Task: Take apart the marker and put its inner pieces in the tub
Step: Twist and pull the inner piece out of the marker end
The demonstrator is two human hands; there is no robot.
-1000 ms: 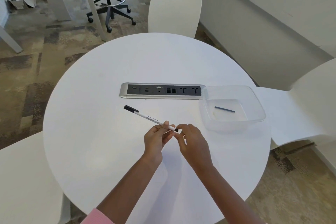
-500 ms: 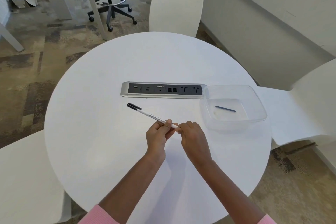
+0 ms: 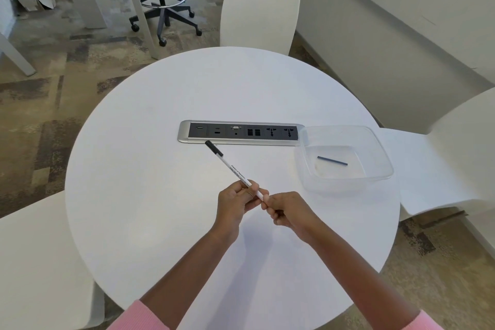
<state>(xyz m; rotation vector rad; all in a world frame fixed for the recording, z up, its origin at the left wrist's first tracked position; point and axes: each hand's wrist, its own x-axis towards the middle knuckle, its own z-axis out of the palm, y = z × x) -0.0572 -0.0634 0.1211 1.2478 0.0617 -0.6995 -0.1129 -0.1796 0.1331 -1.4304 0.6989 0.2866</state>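
Observation:
A thin white marker (image 3: 233,169) with a black cap at its far end slants up and to the left above the round white table (image 3: 150,182). My left hand (image 3: 237,202) pinches the barrel near its lower end. My right hand (image 3: 288,213) closes over that same end, so the tip is hidden. A clear plastic tub (image 3: 375,153) stands to the right on the table. Inside it lies a thin dark blue rod (image 3: 332,161).
A silver power and socket strip (image 3: 241,132) is set into the table behind the marker. White chairs stand at the back (image 3: 261,12), at the right (image 3: 439,169) and at the near left (image 3: 40,262). An office stool (image 3: 160,5) stands on the carpet beyond.
The marker's capped end has swung up and back toward the socket strip. My right hand has closed over the lower end, where a dark tip showed a second ago.

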